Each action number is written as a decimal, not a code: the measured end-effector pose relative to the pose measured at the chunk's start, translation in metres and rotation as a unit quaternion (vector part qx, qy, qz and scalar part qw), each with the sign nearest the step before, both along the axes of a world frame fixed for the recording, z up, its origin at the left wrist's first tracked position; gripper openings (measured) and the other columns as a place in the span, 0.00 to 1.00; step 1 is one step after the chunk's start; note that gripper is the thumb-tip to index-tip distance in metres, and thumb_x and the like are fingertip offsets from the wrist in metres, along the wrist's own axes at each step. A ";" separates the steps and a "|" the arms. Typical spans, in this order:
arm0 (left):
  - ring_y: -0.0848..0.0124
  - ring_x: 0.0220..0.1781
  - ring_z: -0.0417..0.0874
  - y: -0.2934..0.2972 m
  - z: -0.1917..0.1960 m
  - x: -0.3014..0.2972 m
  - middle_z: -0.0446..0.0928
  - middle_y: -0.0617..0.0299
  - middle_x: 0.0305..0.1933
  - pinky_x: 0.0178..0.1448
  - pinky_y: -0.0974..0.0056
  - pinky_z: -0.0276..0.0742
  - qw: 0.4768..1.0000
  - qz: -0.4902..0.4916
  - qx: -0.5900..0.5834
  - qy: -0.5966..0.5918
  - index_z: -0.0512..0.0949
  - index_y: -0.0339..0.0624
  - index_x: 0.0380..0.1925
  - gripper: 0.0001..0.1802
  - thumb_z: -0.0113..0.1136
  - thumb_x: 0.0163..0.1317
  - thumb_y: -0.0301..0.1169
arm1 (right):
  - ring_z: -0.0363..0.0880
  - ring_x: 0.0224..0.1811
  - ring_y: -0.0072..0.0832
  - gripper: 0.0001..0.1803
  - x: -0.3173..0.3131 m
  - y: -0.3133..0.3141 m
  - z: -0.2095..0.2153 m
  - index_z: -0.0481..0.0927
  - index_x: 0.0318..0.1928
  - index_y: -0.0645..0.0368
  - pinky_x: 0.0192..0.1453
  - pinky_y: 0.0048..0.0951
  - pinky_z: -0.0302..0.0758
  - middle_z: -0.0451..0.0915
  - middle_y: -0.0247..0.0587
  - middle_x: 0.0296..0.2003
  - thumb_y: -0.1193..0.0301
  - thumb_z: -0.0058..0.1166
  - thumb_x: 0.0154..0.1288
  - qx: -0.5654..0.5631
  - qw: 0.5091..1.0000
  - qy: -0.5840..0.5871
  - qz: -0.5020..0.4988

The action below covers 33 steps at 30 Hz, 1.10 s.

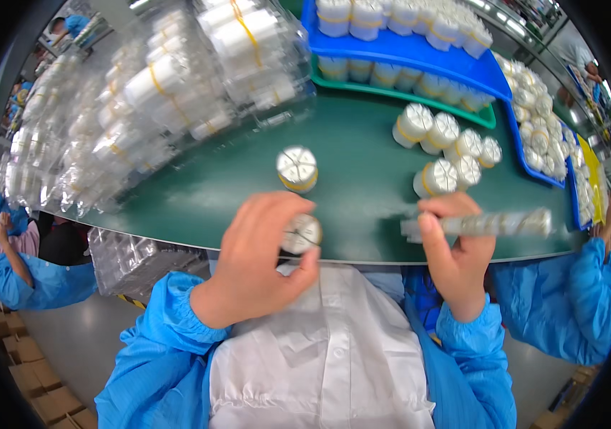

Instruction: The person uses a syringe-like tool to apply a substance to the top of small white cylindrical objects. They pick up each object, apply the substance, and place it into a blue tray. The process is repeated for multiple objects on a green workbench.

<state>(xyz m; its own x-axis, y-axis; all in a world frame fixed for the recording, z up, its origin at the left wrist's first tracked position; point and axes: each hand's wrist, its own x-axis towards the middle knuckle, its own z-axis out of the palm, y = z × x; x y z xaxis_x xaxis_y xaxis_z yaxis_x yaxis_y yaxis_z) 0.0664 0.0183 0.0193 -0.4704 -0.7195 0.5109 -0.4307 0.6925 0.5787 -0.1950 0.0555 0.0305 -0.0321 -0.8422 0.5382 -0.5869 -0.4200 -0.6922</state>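
— Table (362, 154) first: green, curved, near edge running right under both hands. Far left corner heaped with clear plastic trays (169, 93) of banded white bundles. Blue bins (420, 51) along far edge, stacked and full.

— And loose stock?

— Cluster of white banded bundles (445, 146) near far right corner, tipped on their sides, touching one another. Single bundle (297, 169) upright near middle, apart from rest.

— Hands?

— Left hand (259, 261) at near edge, thumb and fingers clamped around small round bundle (302, 234), end face showing toward camera. Right hand (455, 247) also at near edge, fingers shut on clear strip (488, 223), held level and blurred, sticking out toward right edge.

— Advice for doing it well?

— Probably best to keep round bundle square and tight in left grip, so pieces stay flush at end face. Keep strip level; let neither end dip. Work above table rather than past near edge, so dropped pieces land on green surface. Watch neighbour's blue sleeve (570, 300) just beside right edge.
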 end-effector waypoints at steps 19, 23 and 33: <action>0.61 0.42 0.79 -0.039 0.078 0.026 0.75 0.55 0.41 0.45 0.60 0.77 0.988 0.081 -0.067 -0.112 0.75 0.37 0.53 0.23 0.70 0.61 0.35 | 0.76 0.26 0.35 0.06 0.010 0.002 -0.005 0.82 0.36 0.64 0.30 0.34 0.71 0.81 0.44 0.29 0.77 0.66 0.59 0.013 0.999 0.031 0.023; 0.71 0.40 0.76 -0.080 0.151 0.067 0.76 0.59 0.39 0.44 0.65 0.75 0.971 0.174 -0.135 -0.091 0.76 0.38 0.53 0.22 0.68 0.64 0.37 | 0.78 0.28 0.39 0.07 0.007 0.005 -0.004 0.82 0.36 0.64 0.32 0.35 0.73 0.82 0.45 0.30 0.77 0.66 0.58 -0.003 0.999 0.035 0.026; 0.49 0.54 0.82 -0.290 0.175 0.118 0.80 0.45 0.46 0.58 0.51 0.79 0.765 0.361 -0.211 -0.490 0.77 0.31 0.52 0.30 0.62 0.68 0.50 | 0.80 0.31 0.40 0.07 0.007 0.006 -0.004 0.82 0.36 0.64 0.35 0.38 0.75 0.82 0.46 0.31 0.77 0.66 0.58 0.037 0.999 0.006 0.017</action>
<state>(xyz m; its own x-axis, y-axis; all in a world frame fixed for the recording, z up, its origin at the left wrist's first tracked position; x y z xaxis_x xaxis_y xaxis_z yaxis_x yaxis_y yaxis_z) 0.1839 -0.2720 0.1944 -0.3341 -0.8409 0.4257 -0.8725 0.1051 -0.4772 -0.1879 0.0614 0.0264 0.0024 -0.8805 0.4740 -0.5819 -0.3867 -0.7154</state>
